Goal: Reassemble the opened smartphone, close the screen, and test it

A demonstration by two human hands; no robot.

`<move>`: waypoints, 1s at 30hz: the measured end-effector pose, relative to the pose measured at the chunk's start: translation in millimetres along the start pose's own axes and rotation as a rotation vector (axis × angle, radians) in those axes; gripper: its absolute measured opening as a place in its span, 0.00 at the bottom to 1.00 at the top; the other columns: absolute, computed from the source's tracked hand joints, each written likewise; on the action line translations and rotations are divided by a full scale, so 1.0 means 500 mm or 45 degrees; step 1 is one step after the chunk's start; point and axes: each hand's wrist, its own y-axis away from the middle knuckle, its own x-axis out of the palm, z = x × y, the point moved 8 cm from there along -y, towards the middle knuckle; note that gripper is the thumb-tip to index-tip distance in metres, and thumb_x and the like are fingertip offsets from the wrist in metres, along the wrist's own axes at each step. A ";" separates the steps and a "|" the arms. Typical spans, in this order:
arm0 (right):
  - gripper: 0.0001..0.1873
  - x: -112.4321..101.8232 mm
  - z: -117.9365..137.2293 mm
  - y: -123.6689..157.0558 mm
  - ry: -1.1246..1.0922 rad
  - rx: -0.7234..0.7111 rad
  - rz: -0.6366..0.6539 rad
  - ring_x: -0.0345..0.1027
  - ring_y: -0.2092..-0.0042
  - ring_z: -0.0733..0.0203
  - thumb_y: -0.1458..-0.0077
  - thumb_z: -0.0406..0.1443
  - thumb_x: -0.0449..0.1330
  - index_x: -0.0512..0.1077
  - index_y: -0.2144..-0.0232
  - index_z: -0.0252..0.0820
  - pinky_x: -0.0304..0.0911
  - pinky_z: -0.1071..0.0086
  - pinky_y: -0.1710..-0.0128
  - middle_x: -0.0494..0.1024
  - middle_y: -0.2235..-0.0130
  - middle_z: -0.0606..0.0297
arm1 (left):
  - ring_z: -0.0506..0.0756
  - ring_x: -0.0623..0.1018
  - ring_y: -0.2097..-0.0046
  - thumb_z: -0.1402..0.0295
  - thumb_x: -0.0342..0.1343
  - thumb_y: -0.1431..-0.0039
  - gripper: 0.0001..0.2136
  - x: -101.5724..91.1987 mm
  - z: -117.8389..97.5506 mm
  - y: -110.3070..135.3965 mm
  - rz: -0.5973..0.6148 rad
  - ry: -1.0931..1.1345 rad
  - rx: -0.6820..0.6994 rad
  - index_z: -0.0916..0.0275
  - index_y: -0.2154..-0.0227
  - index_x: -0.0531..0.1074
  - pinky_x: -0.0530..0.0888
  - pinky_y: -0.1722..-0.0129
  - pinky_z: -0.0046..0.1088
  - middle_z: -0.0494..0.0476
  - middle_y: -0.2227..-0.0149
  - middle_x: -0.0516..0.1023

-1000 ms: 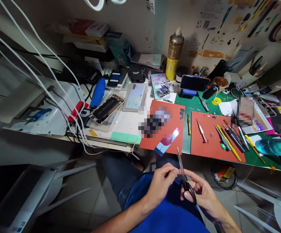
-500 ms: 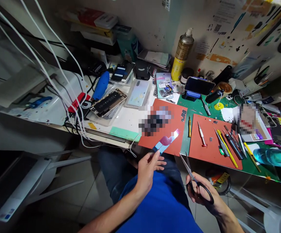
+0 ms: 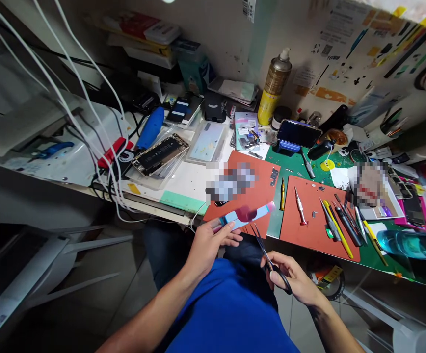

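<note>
My left hand [image 3: 207, 241] pinches the left end of a blue and pink adhesive strip [image 3: 245, 215], lifted just off the front edge of the red mat [image 3: 260, 189]. My right hand [image 3: 290, 278] grips black-handled scissors [image 3: 268, 257] through the finger loops. Their blades are slightly parted and point up towards the strip, the tips just below it. Both hands hover over my lap in front of the bench.
A second red mat [image 3: 319, 220] carries screwdrivers and tweezers [image 3: 340, 223]. An opened phone [image 3: 159, 154] lies in a clear tray at the left, beside white cables [image 3: 98, 142]. A spray can [image 3: 274, 86] and a phone on a stand [image 3: 297, 133] are at the back.
My left hand reached from my lap to the mat and picked up the strip. My right hand swung the scissors out to the right, then back up under the strip.
</note>
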 end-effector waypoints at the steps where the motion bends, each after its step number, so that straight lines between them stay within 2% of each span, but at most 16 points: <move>1: 0.27 0.002 0.003 -0.006 0.019 -0.013 -0.007 0.60 0.70 0.66 0.38 0.58 0.65 0.72 0.55 0.40 0.51 0.70 0.69 0.68 0.72 0.71 | 0.58 0.86 0.70 0.50 0.76 0.53 0.27 -0.001 -0.004 0.003 0.032 -0.011 -0.023 0.69 0.61 0.80 0.81 0.71 0.27 0.65 0.69 0.86; 6: 0.26 0.007 0.014 -0.031 0.111 -0.053 -0.096 0.57 0.71 0.65 0.36 0.58 0.64 0.72 0.55 0.42 0.49 0.69 0.70 0.65 0.72 0.72 | 0.56 0.83 0.75 0.51 0.76 0.52 0.25 0.001 -0.010 0.011 0.127 -0.058 -0.101 0.69 0.63 0.81 0.78 0.75 0.26 0.68 0.70 0.85; 17: 0.27 0.041 0.018 -0.046 0.178 -0.141 -0.308 0.59 0.71 0.63 0.37 0.60 0.61 0.71 0.56 0.43 0.55 0.68 0.68 0.68 0.73 0.71 | 0.54 0.83 0.76 0.49 0.75 0.52 0.26 0.008 -0.019 0.012 0.148 -0.098 -0.100 0.68 0.62 0.81 0.77 0.75 0.25 0.66 0.69 0.86; 24: 0.25 0.036 0.022 -0.048 0.201 -0.143 -0.317 0.57 0.72 0.65 0.36 0.58 0.61 0.71 0.57 0.43 0.52 0.69 0.69 0.66 0.74 0.73 | 0.55 0.82 0.76 0.48 0.76 0.53 0.26 0.013 -0.024 0.011 0.168 -0.113 -0.099 0.68 0.64 0.81 0.77 0.75 0.26 0.66 0.70 0.86; 30: 0.24 0.035 0.024 -0.048 0.202 -0.126 -0.301 0.54 0.73 0.66 0.36 0.58 0.61 0.70 0.58 0.43 0.48 0.69 0.71 0.63 0.75 0.74 | 0.55 0.83 0.76 0.51 0.75 0.50 0.23 0.012 -0.026 0.007 0.197 -0.125 -0.107 0.68 0.64 0.81 0.78 0.75 0.26 0.66 0.71 0.85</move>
